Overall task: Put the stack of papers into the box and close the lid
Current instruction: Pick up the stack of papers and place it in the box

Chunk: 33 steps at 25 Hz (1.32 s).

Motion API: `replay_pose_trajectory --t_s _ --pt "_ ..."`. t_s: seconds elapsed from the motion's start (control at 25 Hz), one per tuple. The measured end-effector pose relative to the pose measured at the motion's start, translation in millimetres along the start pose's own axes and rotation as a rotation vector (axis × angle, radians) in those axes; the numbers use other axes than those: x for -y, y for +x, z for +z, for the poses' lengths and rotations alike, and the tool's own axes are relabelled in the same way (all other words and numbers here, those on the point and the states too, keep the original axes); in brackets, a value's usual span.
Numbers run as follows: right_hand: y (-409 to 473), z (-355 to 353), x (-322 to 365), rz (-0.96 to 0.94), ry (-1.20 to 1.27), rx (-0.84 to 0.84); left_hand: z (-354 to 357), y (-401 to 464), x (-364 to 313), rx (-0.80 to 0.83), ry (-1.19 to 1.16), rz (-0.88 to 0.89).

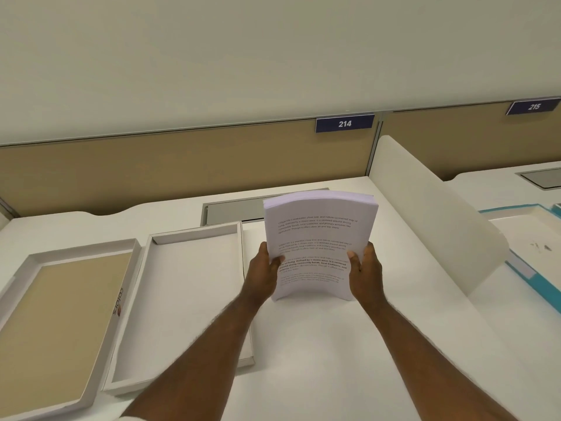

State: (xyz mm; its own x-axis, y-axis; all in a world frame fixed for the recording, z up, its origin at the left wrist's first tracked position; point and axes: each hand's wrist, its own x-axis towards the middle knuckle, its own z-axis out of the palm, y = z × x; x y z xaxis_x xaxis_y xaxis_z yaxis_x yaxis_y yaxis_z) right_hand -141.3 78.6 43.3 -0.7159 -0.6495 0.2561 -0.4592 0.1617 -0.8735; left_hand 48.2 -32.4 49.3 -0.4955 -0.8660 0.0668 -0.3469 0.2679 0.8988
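Note:
A thick stack of printed white papers point(318, 238) stands on its lower edge on the white desk, bowed and tilted toward me. My left hand point(264, 273) grips its left side and my right hand point(364, 270) grips its right side, thumbs on the printed front page. To the left lies the open white box point(145, 299), shallow and with nothing inside. Further left rests the lid point(39, 259), upside down, its inside brown and its side wall printed with a logo.
A white curved divider point(425, 214) rises on the right of the desk point(318, 360). Beyond it lies a teal-edged folder point(528, 268) on the neighbouring desk. A grey cable slot point(230, 211) sits behind the box. A tan partition point(151, 165) with signs 214 and 215 closes the back.

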Motion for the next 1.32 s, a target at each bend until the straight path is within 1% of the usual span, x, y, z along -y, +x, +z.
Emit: replay_pose_trajectory --t_s 0.2,0.32,0.48,0.76,0.92,1.12,1.32 --pt "5.9 -5.8 32.6 -0.065 -0.049 0.000 -34.2 -2.4 -13.1 0.032 0.000 0.088" --pt "24.0 4.0 67.6 -0.017 -0.087 0.044 -70.4 7.5 -24.2 0.023 -0.076 0.023" --pt "30.0 37.1 107.9 0.078 -0.081 0.196 -126.8 7.4 -20.0 0.028 -0.124 -0.086" --pt "-13.8 136.2 150.0 0.208 -0.042 0.355 -217.4 -32.2 32.3 -0.050 -0.054 -0.237" --pt "-39.5 190.0 161.9 0.283 -0.066 0.409 -256.6 -45.1 68.4 -0.075 -0.020 -0.273" --pt "-59.4 235.2 157.1 0.352 -0.173 0.392 -271.9 -41.5 112.8 -0.065 0.015 -0.345" --pt "-64.2 259.7 138.9 0.457 -0.241 0.358 -263.2 -25.8 138.5 -0.031 0.003 -0.428"
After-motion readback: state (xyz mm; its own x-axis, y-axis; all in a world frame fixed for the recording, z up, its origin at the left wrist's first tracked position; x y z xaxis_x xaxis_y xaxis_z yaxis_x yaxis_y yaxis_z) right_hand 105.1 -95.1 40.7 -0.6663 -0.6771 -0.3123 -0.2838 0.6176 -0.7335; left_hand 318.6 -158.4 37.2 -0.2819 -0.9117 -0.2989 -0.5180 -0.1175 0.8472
